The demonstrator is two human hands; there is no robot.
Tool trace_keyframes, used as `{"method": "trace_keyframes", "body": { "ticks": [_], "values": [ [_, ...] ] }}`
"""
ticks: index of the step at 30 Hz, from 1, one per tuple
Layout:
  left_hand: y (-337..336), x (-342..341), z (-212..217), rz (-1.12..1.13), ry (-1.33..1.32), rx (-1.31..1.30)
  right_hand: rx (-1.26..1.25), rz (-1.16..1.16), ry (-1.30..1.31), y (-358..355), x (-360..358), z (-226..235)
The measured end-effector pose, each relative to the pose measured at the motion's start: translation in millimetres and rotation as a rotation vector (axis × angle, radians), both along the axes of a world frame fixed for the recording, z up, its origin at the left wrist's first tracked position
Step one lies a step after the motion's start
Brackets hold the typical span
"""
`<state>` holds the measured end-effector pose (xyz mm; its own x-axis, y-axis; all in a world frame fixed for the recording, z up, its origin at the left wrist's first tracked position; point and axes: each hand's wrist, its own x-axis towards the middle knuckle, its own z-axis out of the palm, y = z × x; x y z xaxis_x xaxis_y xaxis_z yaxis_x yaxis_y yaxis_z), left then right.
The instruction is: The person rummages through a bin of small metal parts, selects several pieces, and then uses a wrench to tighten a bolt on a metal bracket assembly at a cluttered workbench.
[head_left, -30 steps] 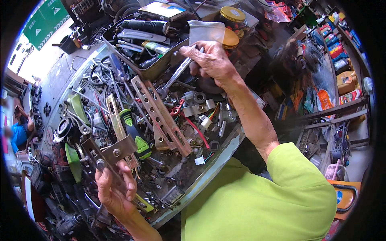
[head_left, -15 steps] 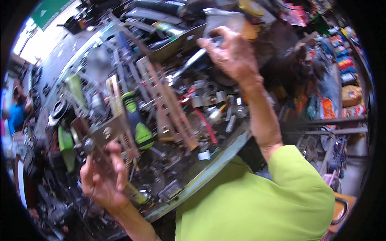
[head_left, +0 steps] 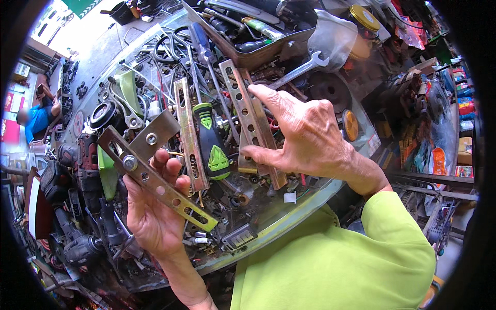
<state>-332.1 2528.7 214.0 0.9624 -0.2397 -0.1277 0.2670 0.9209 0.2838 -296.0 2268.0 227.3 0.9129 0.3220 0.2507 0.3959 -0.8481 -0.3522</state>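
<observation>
Left hand [head_left: 155, 212] grips perforated bracket [head_left: 155, 178], seemingly bolted.

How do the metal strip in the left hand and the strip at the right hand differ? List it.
The left hand grips its perforated strip off the bench; the right-hand strip lies on the clutter, fingers of the right hand over its lower part. The held strip carries a bolted-on plate; the other shows none. Both are long, flat and punched with holes.
</observation>
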Motion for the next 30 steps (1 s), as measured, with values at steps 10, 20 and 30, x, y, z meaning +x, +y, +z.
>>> {"method": "trace_keyframes", "body": {
  "ticks": [10,20,30],
  "values": [
    [-7.1,2.0,6.8,-0.035,0.032,-0.073,0.195,-0.021,0.041,0.0,2.4,-13.5],
    [-3.9,3.2,-5.3,-0.144,-0.120,-0.078,0.707,-0.102,0.376,-10.5,17.5,-4.4],
    [-9.1,-1.5,2.3,-0.042,0.000,0.015,0.224,-0.172,0.112,3.7,29.9,-7.7]
  ]
}}
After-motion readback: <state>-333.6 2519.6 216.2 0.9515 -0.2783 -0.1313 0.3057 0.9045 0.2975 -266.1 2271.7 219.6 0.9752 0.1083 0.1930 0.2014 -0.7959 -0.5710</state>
